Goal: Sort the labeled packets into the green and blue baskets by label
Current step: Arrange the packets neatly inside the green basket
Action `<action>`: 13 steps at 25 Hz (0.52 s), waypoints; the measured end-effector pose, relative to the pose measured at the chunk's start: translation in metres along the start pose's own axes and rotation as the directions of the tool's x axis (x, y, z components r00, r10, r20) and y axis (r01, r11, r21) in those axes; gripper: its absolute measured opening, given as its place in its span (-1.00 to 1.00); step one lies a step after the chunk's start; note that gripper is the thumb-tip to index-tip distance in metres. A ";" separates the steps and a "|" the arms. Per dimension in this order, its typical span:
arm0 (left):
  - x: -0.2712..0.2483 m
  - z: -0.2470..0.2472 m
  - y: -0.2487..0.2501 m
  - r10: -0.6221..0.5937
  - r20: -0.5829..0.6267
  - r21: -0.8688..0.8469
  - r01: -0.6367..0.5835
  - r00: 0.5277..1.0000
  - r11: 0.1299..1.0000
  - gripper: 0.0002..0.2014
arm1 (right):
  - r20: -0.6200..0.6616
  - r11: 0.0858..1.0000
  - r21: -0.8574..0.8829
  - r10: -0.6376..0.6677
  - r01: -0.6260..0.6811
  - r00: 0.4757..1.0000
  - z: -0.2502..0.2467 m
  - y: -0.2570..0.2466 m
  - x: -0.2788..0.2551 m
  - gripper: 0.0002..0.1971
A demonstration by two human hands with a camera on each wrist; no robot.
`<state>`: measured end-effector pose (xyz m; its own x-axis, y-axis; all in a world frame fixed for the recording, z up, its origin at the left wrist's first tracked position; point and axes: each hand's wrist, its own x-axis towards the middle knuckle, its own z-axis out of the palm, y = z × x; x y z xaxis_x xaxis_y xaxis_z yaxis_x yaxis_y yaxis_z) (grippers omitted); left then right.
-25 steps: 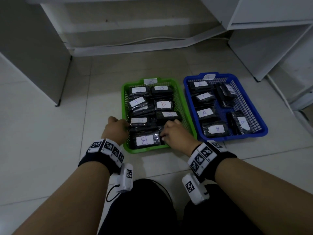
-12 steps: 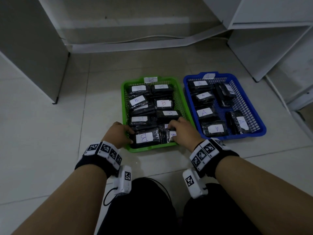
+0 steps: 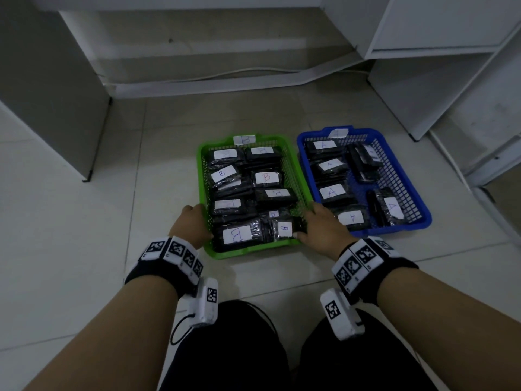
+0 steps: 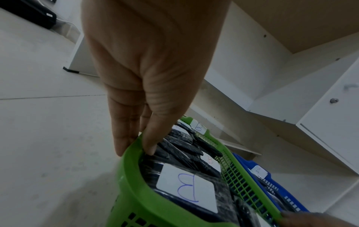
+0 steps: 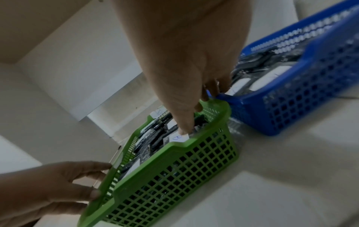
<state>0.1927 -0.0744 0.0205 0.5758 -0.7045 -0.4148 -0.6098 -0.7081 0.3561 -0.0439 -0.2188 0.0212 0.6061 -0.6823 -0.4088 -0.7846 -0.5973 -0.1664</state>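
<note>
Two bare hands are set on the green plastic mesh basket, which stands on the pale tiled floor just ahead of the person's knees. The left hand is closed over the basket's left rim near the front corner — in the left wrist view the thumb lies inside the rim and the fingers outside it, so the rim is pinched between them. The right hand is laid over the right rim at the opposite front corner; its thumb is seen touching a small black plastic-wrapped packet with a white "B" label, and its other fingers are curled over the rim between the two baskets.

The green basket is filled with black wrapped packets carrying white "B" labels, the largest-lettered one lying at the front left. A "B" tag is fixed to the far rim.

Just beside it on the right, touching or nearly touching, stands the blue plastic mesh basket — black packets labelled "A" are held in it, with bare mesh showing in the middle.

Beyond the baskets a white cable channel is run along the wall, and white shelving is seen at far right.
</note>
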 end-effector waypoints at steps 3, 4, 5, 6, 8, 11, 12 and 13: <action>-0.001 -0.001 0.004 0.035 -0.008 0.063 -0.034 0.999 0.997 -0.45 | 0.089 1.000 0.028 -0.006 0.004 0.996 0.001 0.003 -0.004 -0.24; -0.001 -0.002 0.005 0.041 -0.017 0.062 -0.040 0.999 0.997 -0.47 | 0.088 0.999 0.033 -0.008 0.005 0.996 -0.001 0.004 -0.004 -0.26; 0.000 -0.002 0.005 0.054 -0.026 0.061 -0.052 0.998 0.997 -0.48 | 0.081 0.999 0.038 -0.011 0.008 0.997 -0.002 0.005 -0.004 -0.27; 0.000 -0.003 0.005 0.058 -0.026 0.063 -0.057 0.998 0.996 -0.48 | 0.080 0.999 0.045 -0.012 0.008 0.997 -0.004 0.006 -0.004 -0.29; -0.001 -0.004 0.006 0.060 -0.010 0.088 -0.059 0.998 0.994 -0.45 | 0.095 0.998 0.066 -0.016 0.010 0.995 -0.006 0.009 -0.004 -0.31; -0.007 -0.004 0.006 0.058 0.032 0.093 -0.061 0.998 0.994 -0.41 | 0.092 0.995 0.096 -0.043 0.034 0.995 -0.009 0.013 -0.005 -0.36; -0.011 -0.005 0.008 0.051 0.056 0.096 -0.057 0.997 0.994 -0.39 | 0.093 0.994 0.106 -0.048 0.038 0.995 -0.010 0.013 -0.006 -0.38; -0.016 -0.005 0.008 0.043 0.075 0.097 -0.050 0.996 0.994 -0.37 | 0.092 0.993 0.111 -0.051 0.040 0.994 -0.009 0.014 -0.008 -0.40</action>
<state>0.1815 -0.0686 0.0347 0.5066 -0.7287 -0.4609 -0.6878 -0.6639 0.2935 -0.0586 -0.2254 0.0299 0.6304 -0.6096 -0.4806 -0.7692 -0.5737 -0.2813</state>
